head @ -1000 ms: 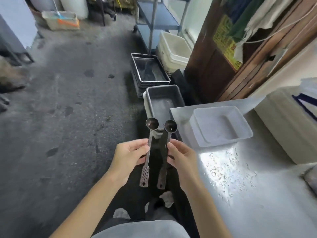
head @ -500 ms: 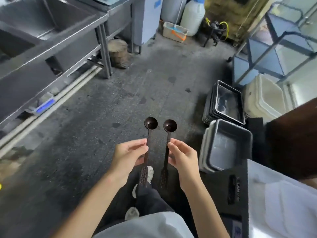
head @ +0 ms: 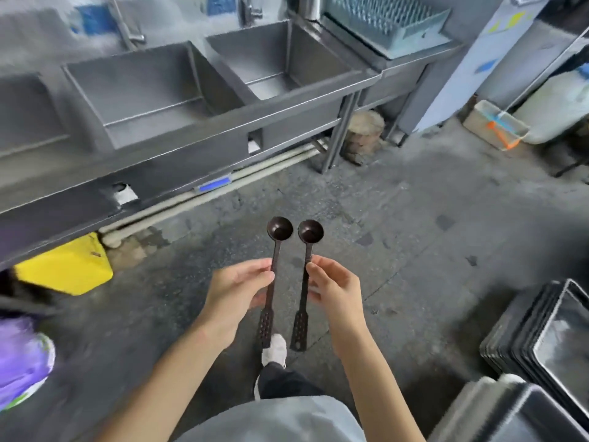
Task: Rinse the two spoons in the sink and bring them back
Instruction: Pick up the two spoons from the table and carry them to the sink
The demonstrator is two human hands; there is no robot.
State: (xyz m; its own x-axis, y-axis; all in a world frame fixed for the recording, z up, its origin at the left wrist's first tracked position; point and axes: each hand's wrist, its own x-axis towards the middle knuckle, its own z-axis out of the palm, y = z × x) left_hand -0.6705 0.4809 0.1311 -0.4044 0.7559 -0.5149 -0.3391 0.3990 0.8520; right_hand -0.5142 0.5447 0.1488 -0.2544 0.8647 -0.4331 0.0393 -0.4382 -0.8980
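The left hand holds a long dark metal spoon with a small round bowl. Its fingers are pinched on the thin handle near the middle. The right hand holds a second long dark metal spoon of the same kind, and its fingers are pinched on that handle in the same way. Both spoons stand almost straight up, side by side, close but not touching. Their round bowls are at the top and their flat ends with little holes hang down below the hands. The spoons are in the air over the grey concrete floor, in front of the person's body.

Farther off is a long grey steel sink with deep square basins. It is well apart from the spoons. A blue-grey dish rack with spikes sits at the right end of the sink unit. A yellow bin sits on the floor under the sink on the left. A stack of dark metal trays is on the floor at the right. One white shoe shows just below the spoon ends.
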